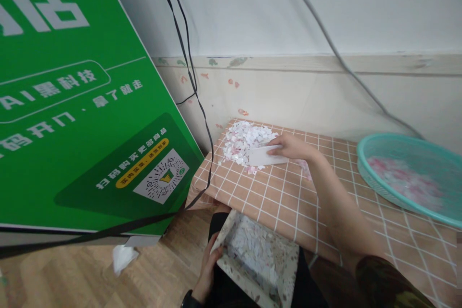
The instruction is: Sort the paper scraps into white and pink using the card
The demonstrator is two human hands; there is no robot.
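My right hand (288, 147) grips a flat white card (263, 156), which rests against the right side of a pile of small white and pinkish flakes (241, 140) on the table. My left hand (206, 272) is closed on the left wall of an open, patterned box (238, 276), thumb over the rim. The box sits tilted on my lap, just below the table's front edge, and many pale flakes lie inside it. A few pink flakes (305, 169) lie under my right wrist.
A brown checked cloth covers the table (277, 197). To the right stands a turquoise mesh basket (371, 185) with pink and white flakes. A green sign panel (90, 120) leans on the left, with black cables (202, 115) hanging before the wall. White crumpled stuff (123, 257) lies on the floor.
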